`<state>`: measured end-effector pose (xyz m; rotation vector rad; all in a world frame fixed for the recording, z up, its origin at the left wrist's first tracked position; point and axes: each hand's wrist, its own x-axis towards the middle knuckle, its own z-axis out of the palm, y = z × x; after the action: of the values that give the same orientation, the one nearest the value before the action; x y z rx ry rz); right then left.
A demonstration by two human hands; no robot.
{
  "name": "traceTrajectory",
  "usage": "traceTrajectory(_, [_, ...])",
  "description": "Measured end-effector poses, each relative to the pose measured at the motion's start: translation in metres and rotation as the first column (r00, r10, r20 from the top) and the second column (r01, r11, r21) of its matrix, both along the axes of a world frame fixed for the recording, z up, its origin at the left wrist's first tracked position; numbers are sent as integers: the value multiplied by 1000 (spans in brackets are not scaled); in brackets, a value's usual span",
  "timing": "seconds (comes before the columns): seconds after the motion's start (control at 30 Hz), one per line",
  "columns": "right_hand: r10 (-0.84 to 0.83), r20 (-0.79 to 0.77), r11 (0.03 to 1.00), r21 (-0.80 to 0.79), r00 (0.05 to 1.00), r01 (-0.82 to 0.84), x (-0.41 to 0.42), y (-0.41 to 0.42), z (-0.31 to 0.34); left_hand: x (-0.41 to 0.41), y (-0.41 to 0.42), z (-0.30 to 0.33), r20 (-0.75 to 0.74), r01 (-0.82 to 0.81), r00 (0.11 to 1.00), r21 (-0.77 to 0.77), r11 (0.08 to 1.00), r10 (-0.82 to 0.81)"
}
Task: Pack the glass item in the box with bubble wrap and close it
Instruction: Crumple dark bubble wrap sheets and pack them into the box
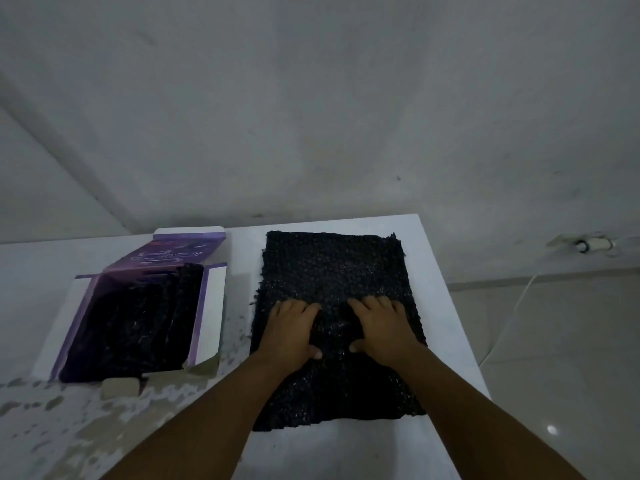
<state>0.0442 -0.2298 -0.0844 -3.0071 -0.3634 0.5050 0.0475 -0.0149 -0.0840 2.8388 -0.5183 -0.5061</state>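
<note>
A sheet of black bubble wrap [332,268] lies flat on the white table [436,327], right of centre. My left hand [291,332] and my right hand [384,329] press down side by side on its middle, gripping a raised bundle of the wrap [334,327] between them. Whatever the bundle holds is hidden; no glass shows. To the left lies an open purple box [204,306] with its flaps spread, lined inside with more black bubble wrap [138,323].
The table's right edge runs close past the wrap, with tiled floor [554,341] and a white cable [512,317] beyond. A small pale block [119,388] sits by the box's near end. The table surface at front left is worn and patchy. A grey wall stands behind.
</note>
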Motion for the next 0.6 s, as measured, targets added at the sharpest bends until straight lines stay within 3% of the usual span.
traceTrajectory(0.2, [10, 246, 992, 120, 969, -41, -21, 2, -5, -17, 3, -9, 209, 9, 978, -122, 993, 16])
traceTrajectory(0.37, [-29, 353, 963, 261, 935, -69, -39, 4, 18, -25, 8, 8, 207, 101, 975, -109, 989, -77])
traceTrajectory(0.47, [-61, 309, 902, 424, 949, -81, -43, 4, 48, -32, 17, 36, 195, 141, 977, -274, 951, -89])
traceTrajectory(0.6, [-14, 40, 836, 548, 999, -10, -46, 5, 102, -44, 39, 90, 14, 94, 995, -438, 894, -98])
